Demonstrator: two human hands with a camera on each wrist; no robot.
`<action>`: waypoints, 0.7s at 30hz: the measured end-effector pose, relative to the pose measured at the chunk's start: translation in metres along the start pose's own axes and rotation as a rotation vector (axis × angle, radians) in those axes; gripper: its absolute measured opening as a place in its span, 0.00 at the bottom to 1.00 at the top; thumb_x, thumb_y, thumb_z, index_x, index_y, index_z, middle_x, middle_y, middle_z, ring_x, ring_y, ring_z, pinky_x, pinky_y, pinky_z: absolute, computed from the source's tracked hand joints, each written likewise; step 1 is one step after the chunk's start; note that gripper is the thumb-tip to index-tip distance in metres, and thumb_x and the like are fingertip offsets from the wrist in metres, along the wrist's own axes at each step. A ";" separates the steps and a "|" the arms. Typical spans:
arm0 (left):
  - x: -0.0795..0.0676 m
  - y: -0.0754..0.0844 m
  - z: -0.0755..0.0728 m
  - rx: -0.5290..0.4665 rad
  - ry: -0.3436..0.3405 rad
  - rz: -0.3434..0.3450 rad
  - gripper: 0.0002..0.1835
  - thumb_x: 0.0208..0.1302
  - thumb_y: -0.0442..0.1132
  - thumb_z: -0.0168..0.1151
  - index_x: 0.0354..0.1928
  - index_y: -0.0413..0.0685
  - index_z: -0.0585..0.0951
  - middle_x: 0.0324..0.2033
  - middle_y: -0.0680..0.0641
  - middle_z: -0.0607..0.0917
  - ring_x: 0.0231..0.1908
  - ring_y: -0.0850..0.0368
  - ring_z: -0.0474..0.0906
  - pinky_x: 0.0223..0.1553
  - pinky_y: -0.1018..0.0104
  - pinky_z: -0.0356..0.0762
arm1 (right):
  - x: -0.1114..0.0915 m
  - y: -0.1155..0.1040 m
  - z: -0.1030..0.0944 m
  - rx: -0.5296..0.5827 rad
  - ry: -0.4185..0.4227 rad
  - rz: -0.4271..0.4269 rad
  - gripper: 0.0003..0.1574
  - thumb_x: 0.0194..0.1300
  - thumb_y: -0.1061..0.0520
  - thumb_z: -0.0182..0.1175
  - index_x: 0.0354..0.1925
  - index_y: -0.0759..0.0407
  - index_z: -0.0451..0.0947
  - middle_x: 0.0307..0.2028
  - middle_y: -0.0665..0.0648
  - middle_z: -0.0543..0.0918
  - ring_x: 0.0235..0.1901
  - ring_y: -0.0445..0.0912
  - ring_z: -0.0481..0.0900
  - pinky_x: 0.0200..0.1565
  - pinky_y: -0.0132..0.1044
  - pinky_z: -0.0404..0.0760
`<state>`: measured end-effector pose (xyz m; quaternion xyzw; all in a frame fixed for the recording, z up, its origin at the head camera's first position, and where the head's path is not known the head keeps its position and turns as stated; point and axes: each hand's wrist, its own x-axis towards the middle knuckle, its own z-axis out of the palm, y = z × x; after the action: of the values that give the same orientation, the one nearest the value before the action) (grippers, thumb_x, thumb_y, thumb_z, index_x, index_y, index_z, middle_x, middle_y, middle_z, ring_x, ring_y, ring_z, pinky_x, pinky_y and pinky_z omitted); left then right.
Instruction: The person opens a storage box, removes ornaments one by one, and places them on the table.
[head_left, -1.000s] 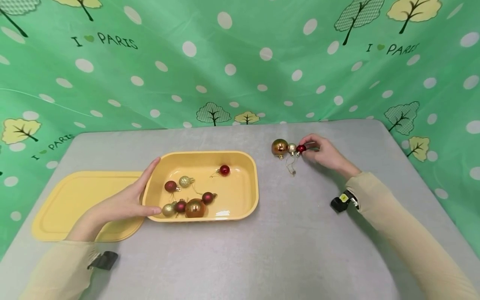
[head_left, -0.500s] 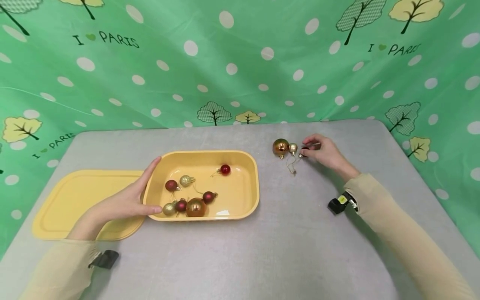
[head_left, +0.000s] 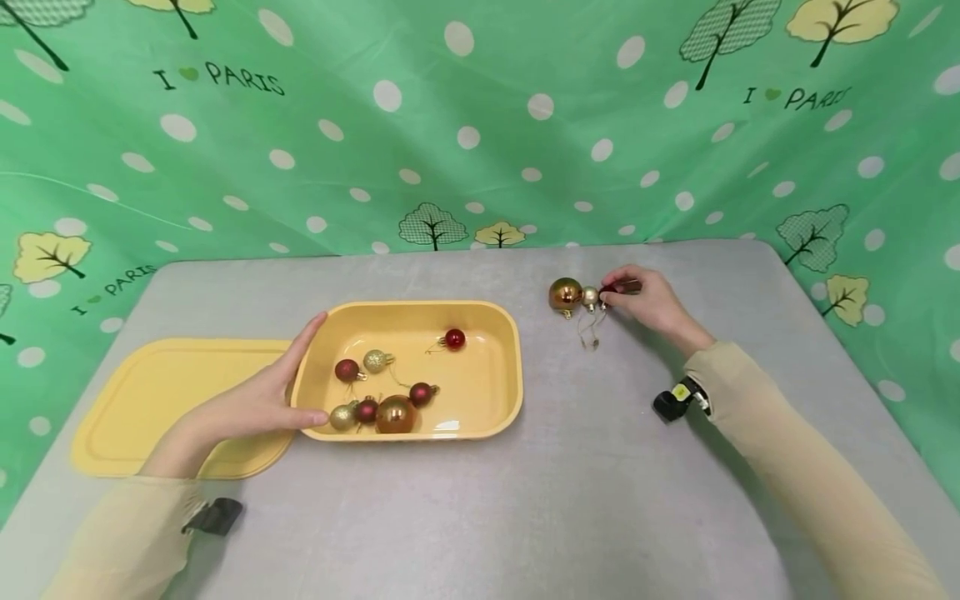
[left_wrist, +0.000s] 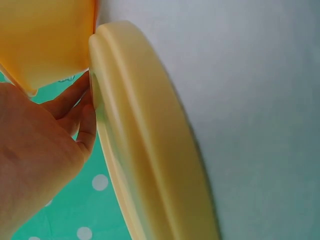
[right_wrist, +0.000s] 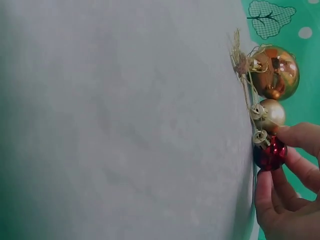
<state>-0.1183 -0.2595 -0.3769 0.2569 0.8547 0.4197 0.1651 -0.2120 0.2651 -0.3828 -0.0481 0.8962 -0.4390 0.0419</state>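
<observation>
My right hand (head_left: pixel 651 302) pinches a small shiny red Christmas bauble (right_wrist: pixel 271 153) between thumb and fingers, low over the table. Right beside it lie a small champagne-coloured bauble (head_left: pixel 590 297) and a larger shiny gold bauble (head_left: pixel 566 293), their gold strings gathered in a knot. My left hand (head_left: pixel 243 406) grips the left end of a yellow plastic box (head_left: pixel 519 367), thumb over the front rim and fingers along the outer side. Inside lie several baubles: a shiny red one (head_left: pixel 454 339), a big gold one (head_left: pixel 396 414), glittery gold ones (head_left: pixel 377 360) and dark red ones (head_left: pixel 347 370).
A yellow lid (head_left: pixel 150 400) lies flat on the grey table (head_left: pixel 480 517), left of the box and partly under my left forearm. Behind the table hangs a green curtain (head_left: pixel 480 125) with white dots and trees.
My right fingers have closed further over the red bauble, which is now mostly covered in the head view. Left hand and box stay together in place; the view shifts slightly.
</observation>
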 end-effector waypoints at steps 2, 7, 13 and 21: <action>0.000 0.000 0.000 0.001 0.000 0.001 0.67 0.49 0.39 0.75 0.76 0.66 0.31 0.75 0.44 0.34 0.71 0.35 0.36 0.64 0.73 0.43 | 0.000 0.003 -0.001 0.007 -0.011 -0.014 0.18 0.65 0.62 0.62 0.50 0.71 0.76 0.47 0.69 0.78 0.50 0.58 0.74 0.52 0.46 0.70; 0.002 0.000 0.001 -0.005 0.000 0.010 0.67 0.50 0.39 0.75 0.76 0.65 0.31 0.75 0.44 0.33 0.71 0.35 0.33 0.67 0.46 0.39 | -0.002 0.006 -0.006 0.043 -0.061 -0.051 0.24 0.64 0.64 0.61 0.56 0.73 0.72 0.53 0.71 0.76 0.53 0.60 0.73 0.56 0.50 0.68; 0.001 -0.001 0.000 -0.006 0.003 0.005 0.66 0.50 0.38 0.75 0.76 0.58 0.31 0.75 0.44 0.33 0.71 0.36 0.33 0.67 0.64 0.39 | -0.006 0.005 -0.008 0.068 -0.104 -0.034 0.29 0.63 0.67 0.60 0.61 0.72 0.67 0.56 0.72 0.73 0.54 0.60 0.71 0.57 0.49 0.68; 0.000 -0.001 0.001 -0.014 0.006 0.011 0.67 0.49 0.38 0.75 0.76 0.61 0.32 0.75 0.43 0.34 0.71 0.35 0.35 0.68 0.52 0.41 | -0.006 0.005 -0.007 0.054 -0.081 -0.032 0.23 0.63 0.69 0.58 0.57 0.74 0.70 0.51 0.71 0.75 0.50 0.58 0.73 0.50 0.38 0.72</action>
<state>-0.1184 -0.2595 -0.3787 0.2591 0.8508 0.4274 0.1623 -0.2071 0.2746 -0.3822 -0.0791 0.8808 -0.4612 0.0724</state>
